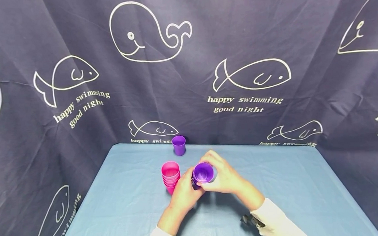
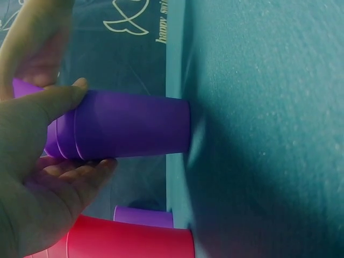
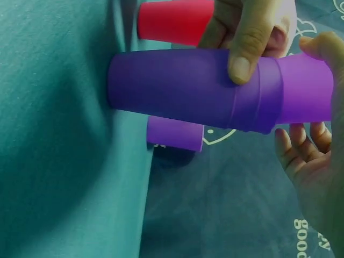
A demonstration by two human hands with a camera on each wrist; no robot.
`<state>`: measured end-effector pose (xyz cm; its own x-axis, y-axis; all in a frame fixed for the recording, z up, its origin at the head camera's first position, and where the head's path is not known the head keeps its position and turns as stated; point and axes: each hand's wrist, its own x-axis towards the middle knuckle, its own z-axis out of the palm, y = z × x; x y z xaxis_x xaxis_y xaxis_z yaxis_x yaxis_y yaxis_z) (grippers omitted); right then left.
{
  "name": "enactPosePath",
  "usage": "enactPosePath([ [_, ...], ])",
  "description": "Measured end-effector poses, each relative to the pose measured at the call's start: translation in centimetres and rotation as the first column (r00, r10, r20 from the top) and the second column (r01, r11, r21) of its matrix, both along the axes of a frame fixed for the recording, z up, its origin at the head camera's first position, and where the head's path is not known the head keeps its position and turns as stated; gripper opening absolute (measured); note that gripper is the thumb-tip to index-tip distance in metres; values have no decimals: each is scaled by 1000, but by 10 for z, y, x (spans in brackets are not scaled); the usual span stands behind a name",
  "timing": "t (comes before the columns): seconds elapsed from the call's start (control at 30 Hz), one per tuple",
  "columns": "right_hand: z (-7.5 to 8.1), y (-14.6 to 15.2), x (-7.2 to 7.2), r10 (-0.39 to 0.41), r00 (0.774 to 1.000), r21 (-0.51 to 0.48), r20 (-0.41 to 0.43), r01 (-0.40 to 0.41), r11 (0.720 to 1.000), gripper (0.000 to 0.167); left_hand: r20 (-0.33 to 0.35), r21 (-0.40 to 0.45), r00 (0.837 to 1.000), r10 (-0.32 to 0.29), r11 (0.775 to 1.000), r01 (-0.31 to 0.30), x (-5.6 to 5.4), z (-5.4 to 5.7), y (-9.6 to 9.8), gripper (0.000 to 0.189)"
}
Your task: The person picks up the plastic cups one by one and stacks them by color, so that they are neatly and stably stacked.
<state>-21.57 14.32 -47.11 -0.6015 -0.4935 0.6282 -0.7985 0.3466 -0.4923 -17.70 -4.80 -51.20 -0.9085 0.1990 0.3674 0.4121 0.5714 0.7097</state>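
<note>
My left hand [image 1: 185,191] grips a stack of purple cups [image 2: 129,124] around its side, thumb on one face and fingers on the other. At the top of that stack, my right hand [image 1: 224,176] holds the uppermost purple cup [image 3: 307,88], which sits partly inside the cups below. The stack's lower end is close to the table; in the wrist views I cannot tell whether it touches. Just left of my left hand stands a stack of pink cups [image 1: 170,174], partly hidden by the hand. A single purple cup [image 1: 179,145] stands upright farther back.
A light blue cloth covers the table [image 1: 123,210]. Behind it and at both sides hangs a dark curtain [image 1: 186,81] with white fish and whale drawings. The lone purple cup is near the table's back edge.
</note>
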Motion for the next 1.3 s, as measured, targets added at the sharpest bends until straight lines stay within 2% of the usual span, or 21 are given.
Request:
enactPosePath([
  [0.23, -7, 2, -5, -27, 998, -10, 64, 27, 1000, 57, 15, -7, 1000, 1, 1000, -1, -1, 0, 1, 59],
  [0.53, -14, 2, -5, -90, 984, 58, 155, 82, 995, 54, 11, -28, 1000, 12, 1000, -12, 1, -1, 1, 54],
  [0.7, -17, 1, -5, -95, 984, 96, 152, 81, 992, 52, -9, -36, 1000, 21, 999, -22, -1, -2, 2, 53],
  [0.83, -20, 2, -8, -67, 989, 103, 130, 53, 993, 53, -14, -35, 1000, 20, 999, -20, -3, -3, 2, 52],
  [0.93, -22, 4, -12, -8, 990, 73, 138, -2, 997, 46, 7, -19, 1000, 9, 1000, -9, -3, -3, 1, 56],
  [1.03, -25, 4, -19, 54, 981, 9, 187, -57, 998, 29, 44, -3, 999, -1, 1000, 1, -3, -1, 0, 63],
  [1.1, -28, 4, -25, 77, 971, -38, 226, -70, 997, 24, 53, -5, 999, -6, 1000, 6, -3, -1, 0, 65],
  [1.3, -32, -6, -42, 99, 927, -153, 360, -46, 987, 35, 57, -8, 998, -9, 1000, 9, -1, 0, 0, 65],
])
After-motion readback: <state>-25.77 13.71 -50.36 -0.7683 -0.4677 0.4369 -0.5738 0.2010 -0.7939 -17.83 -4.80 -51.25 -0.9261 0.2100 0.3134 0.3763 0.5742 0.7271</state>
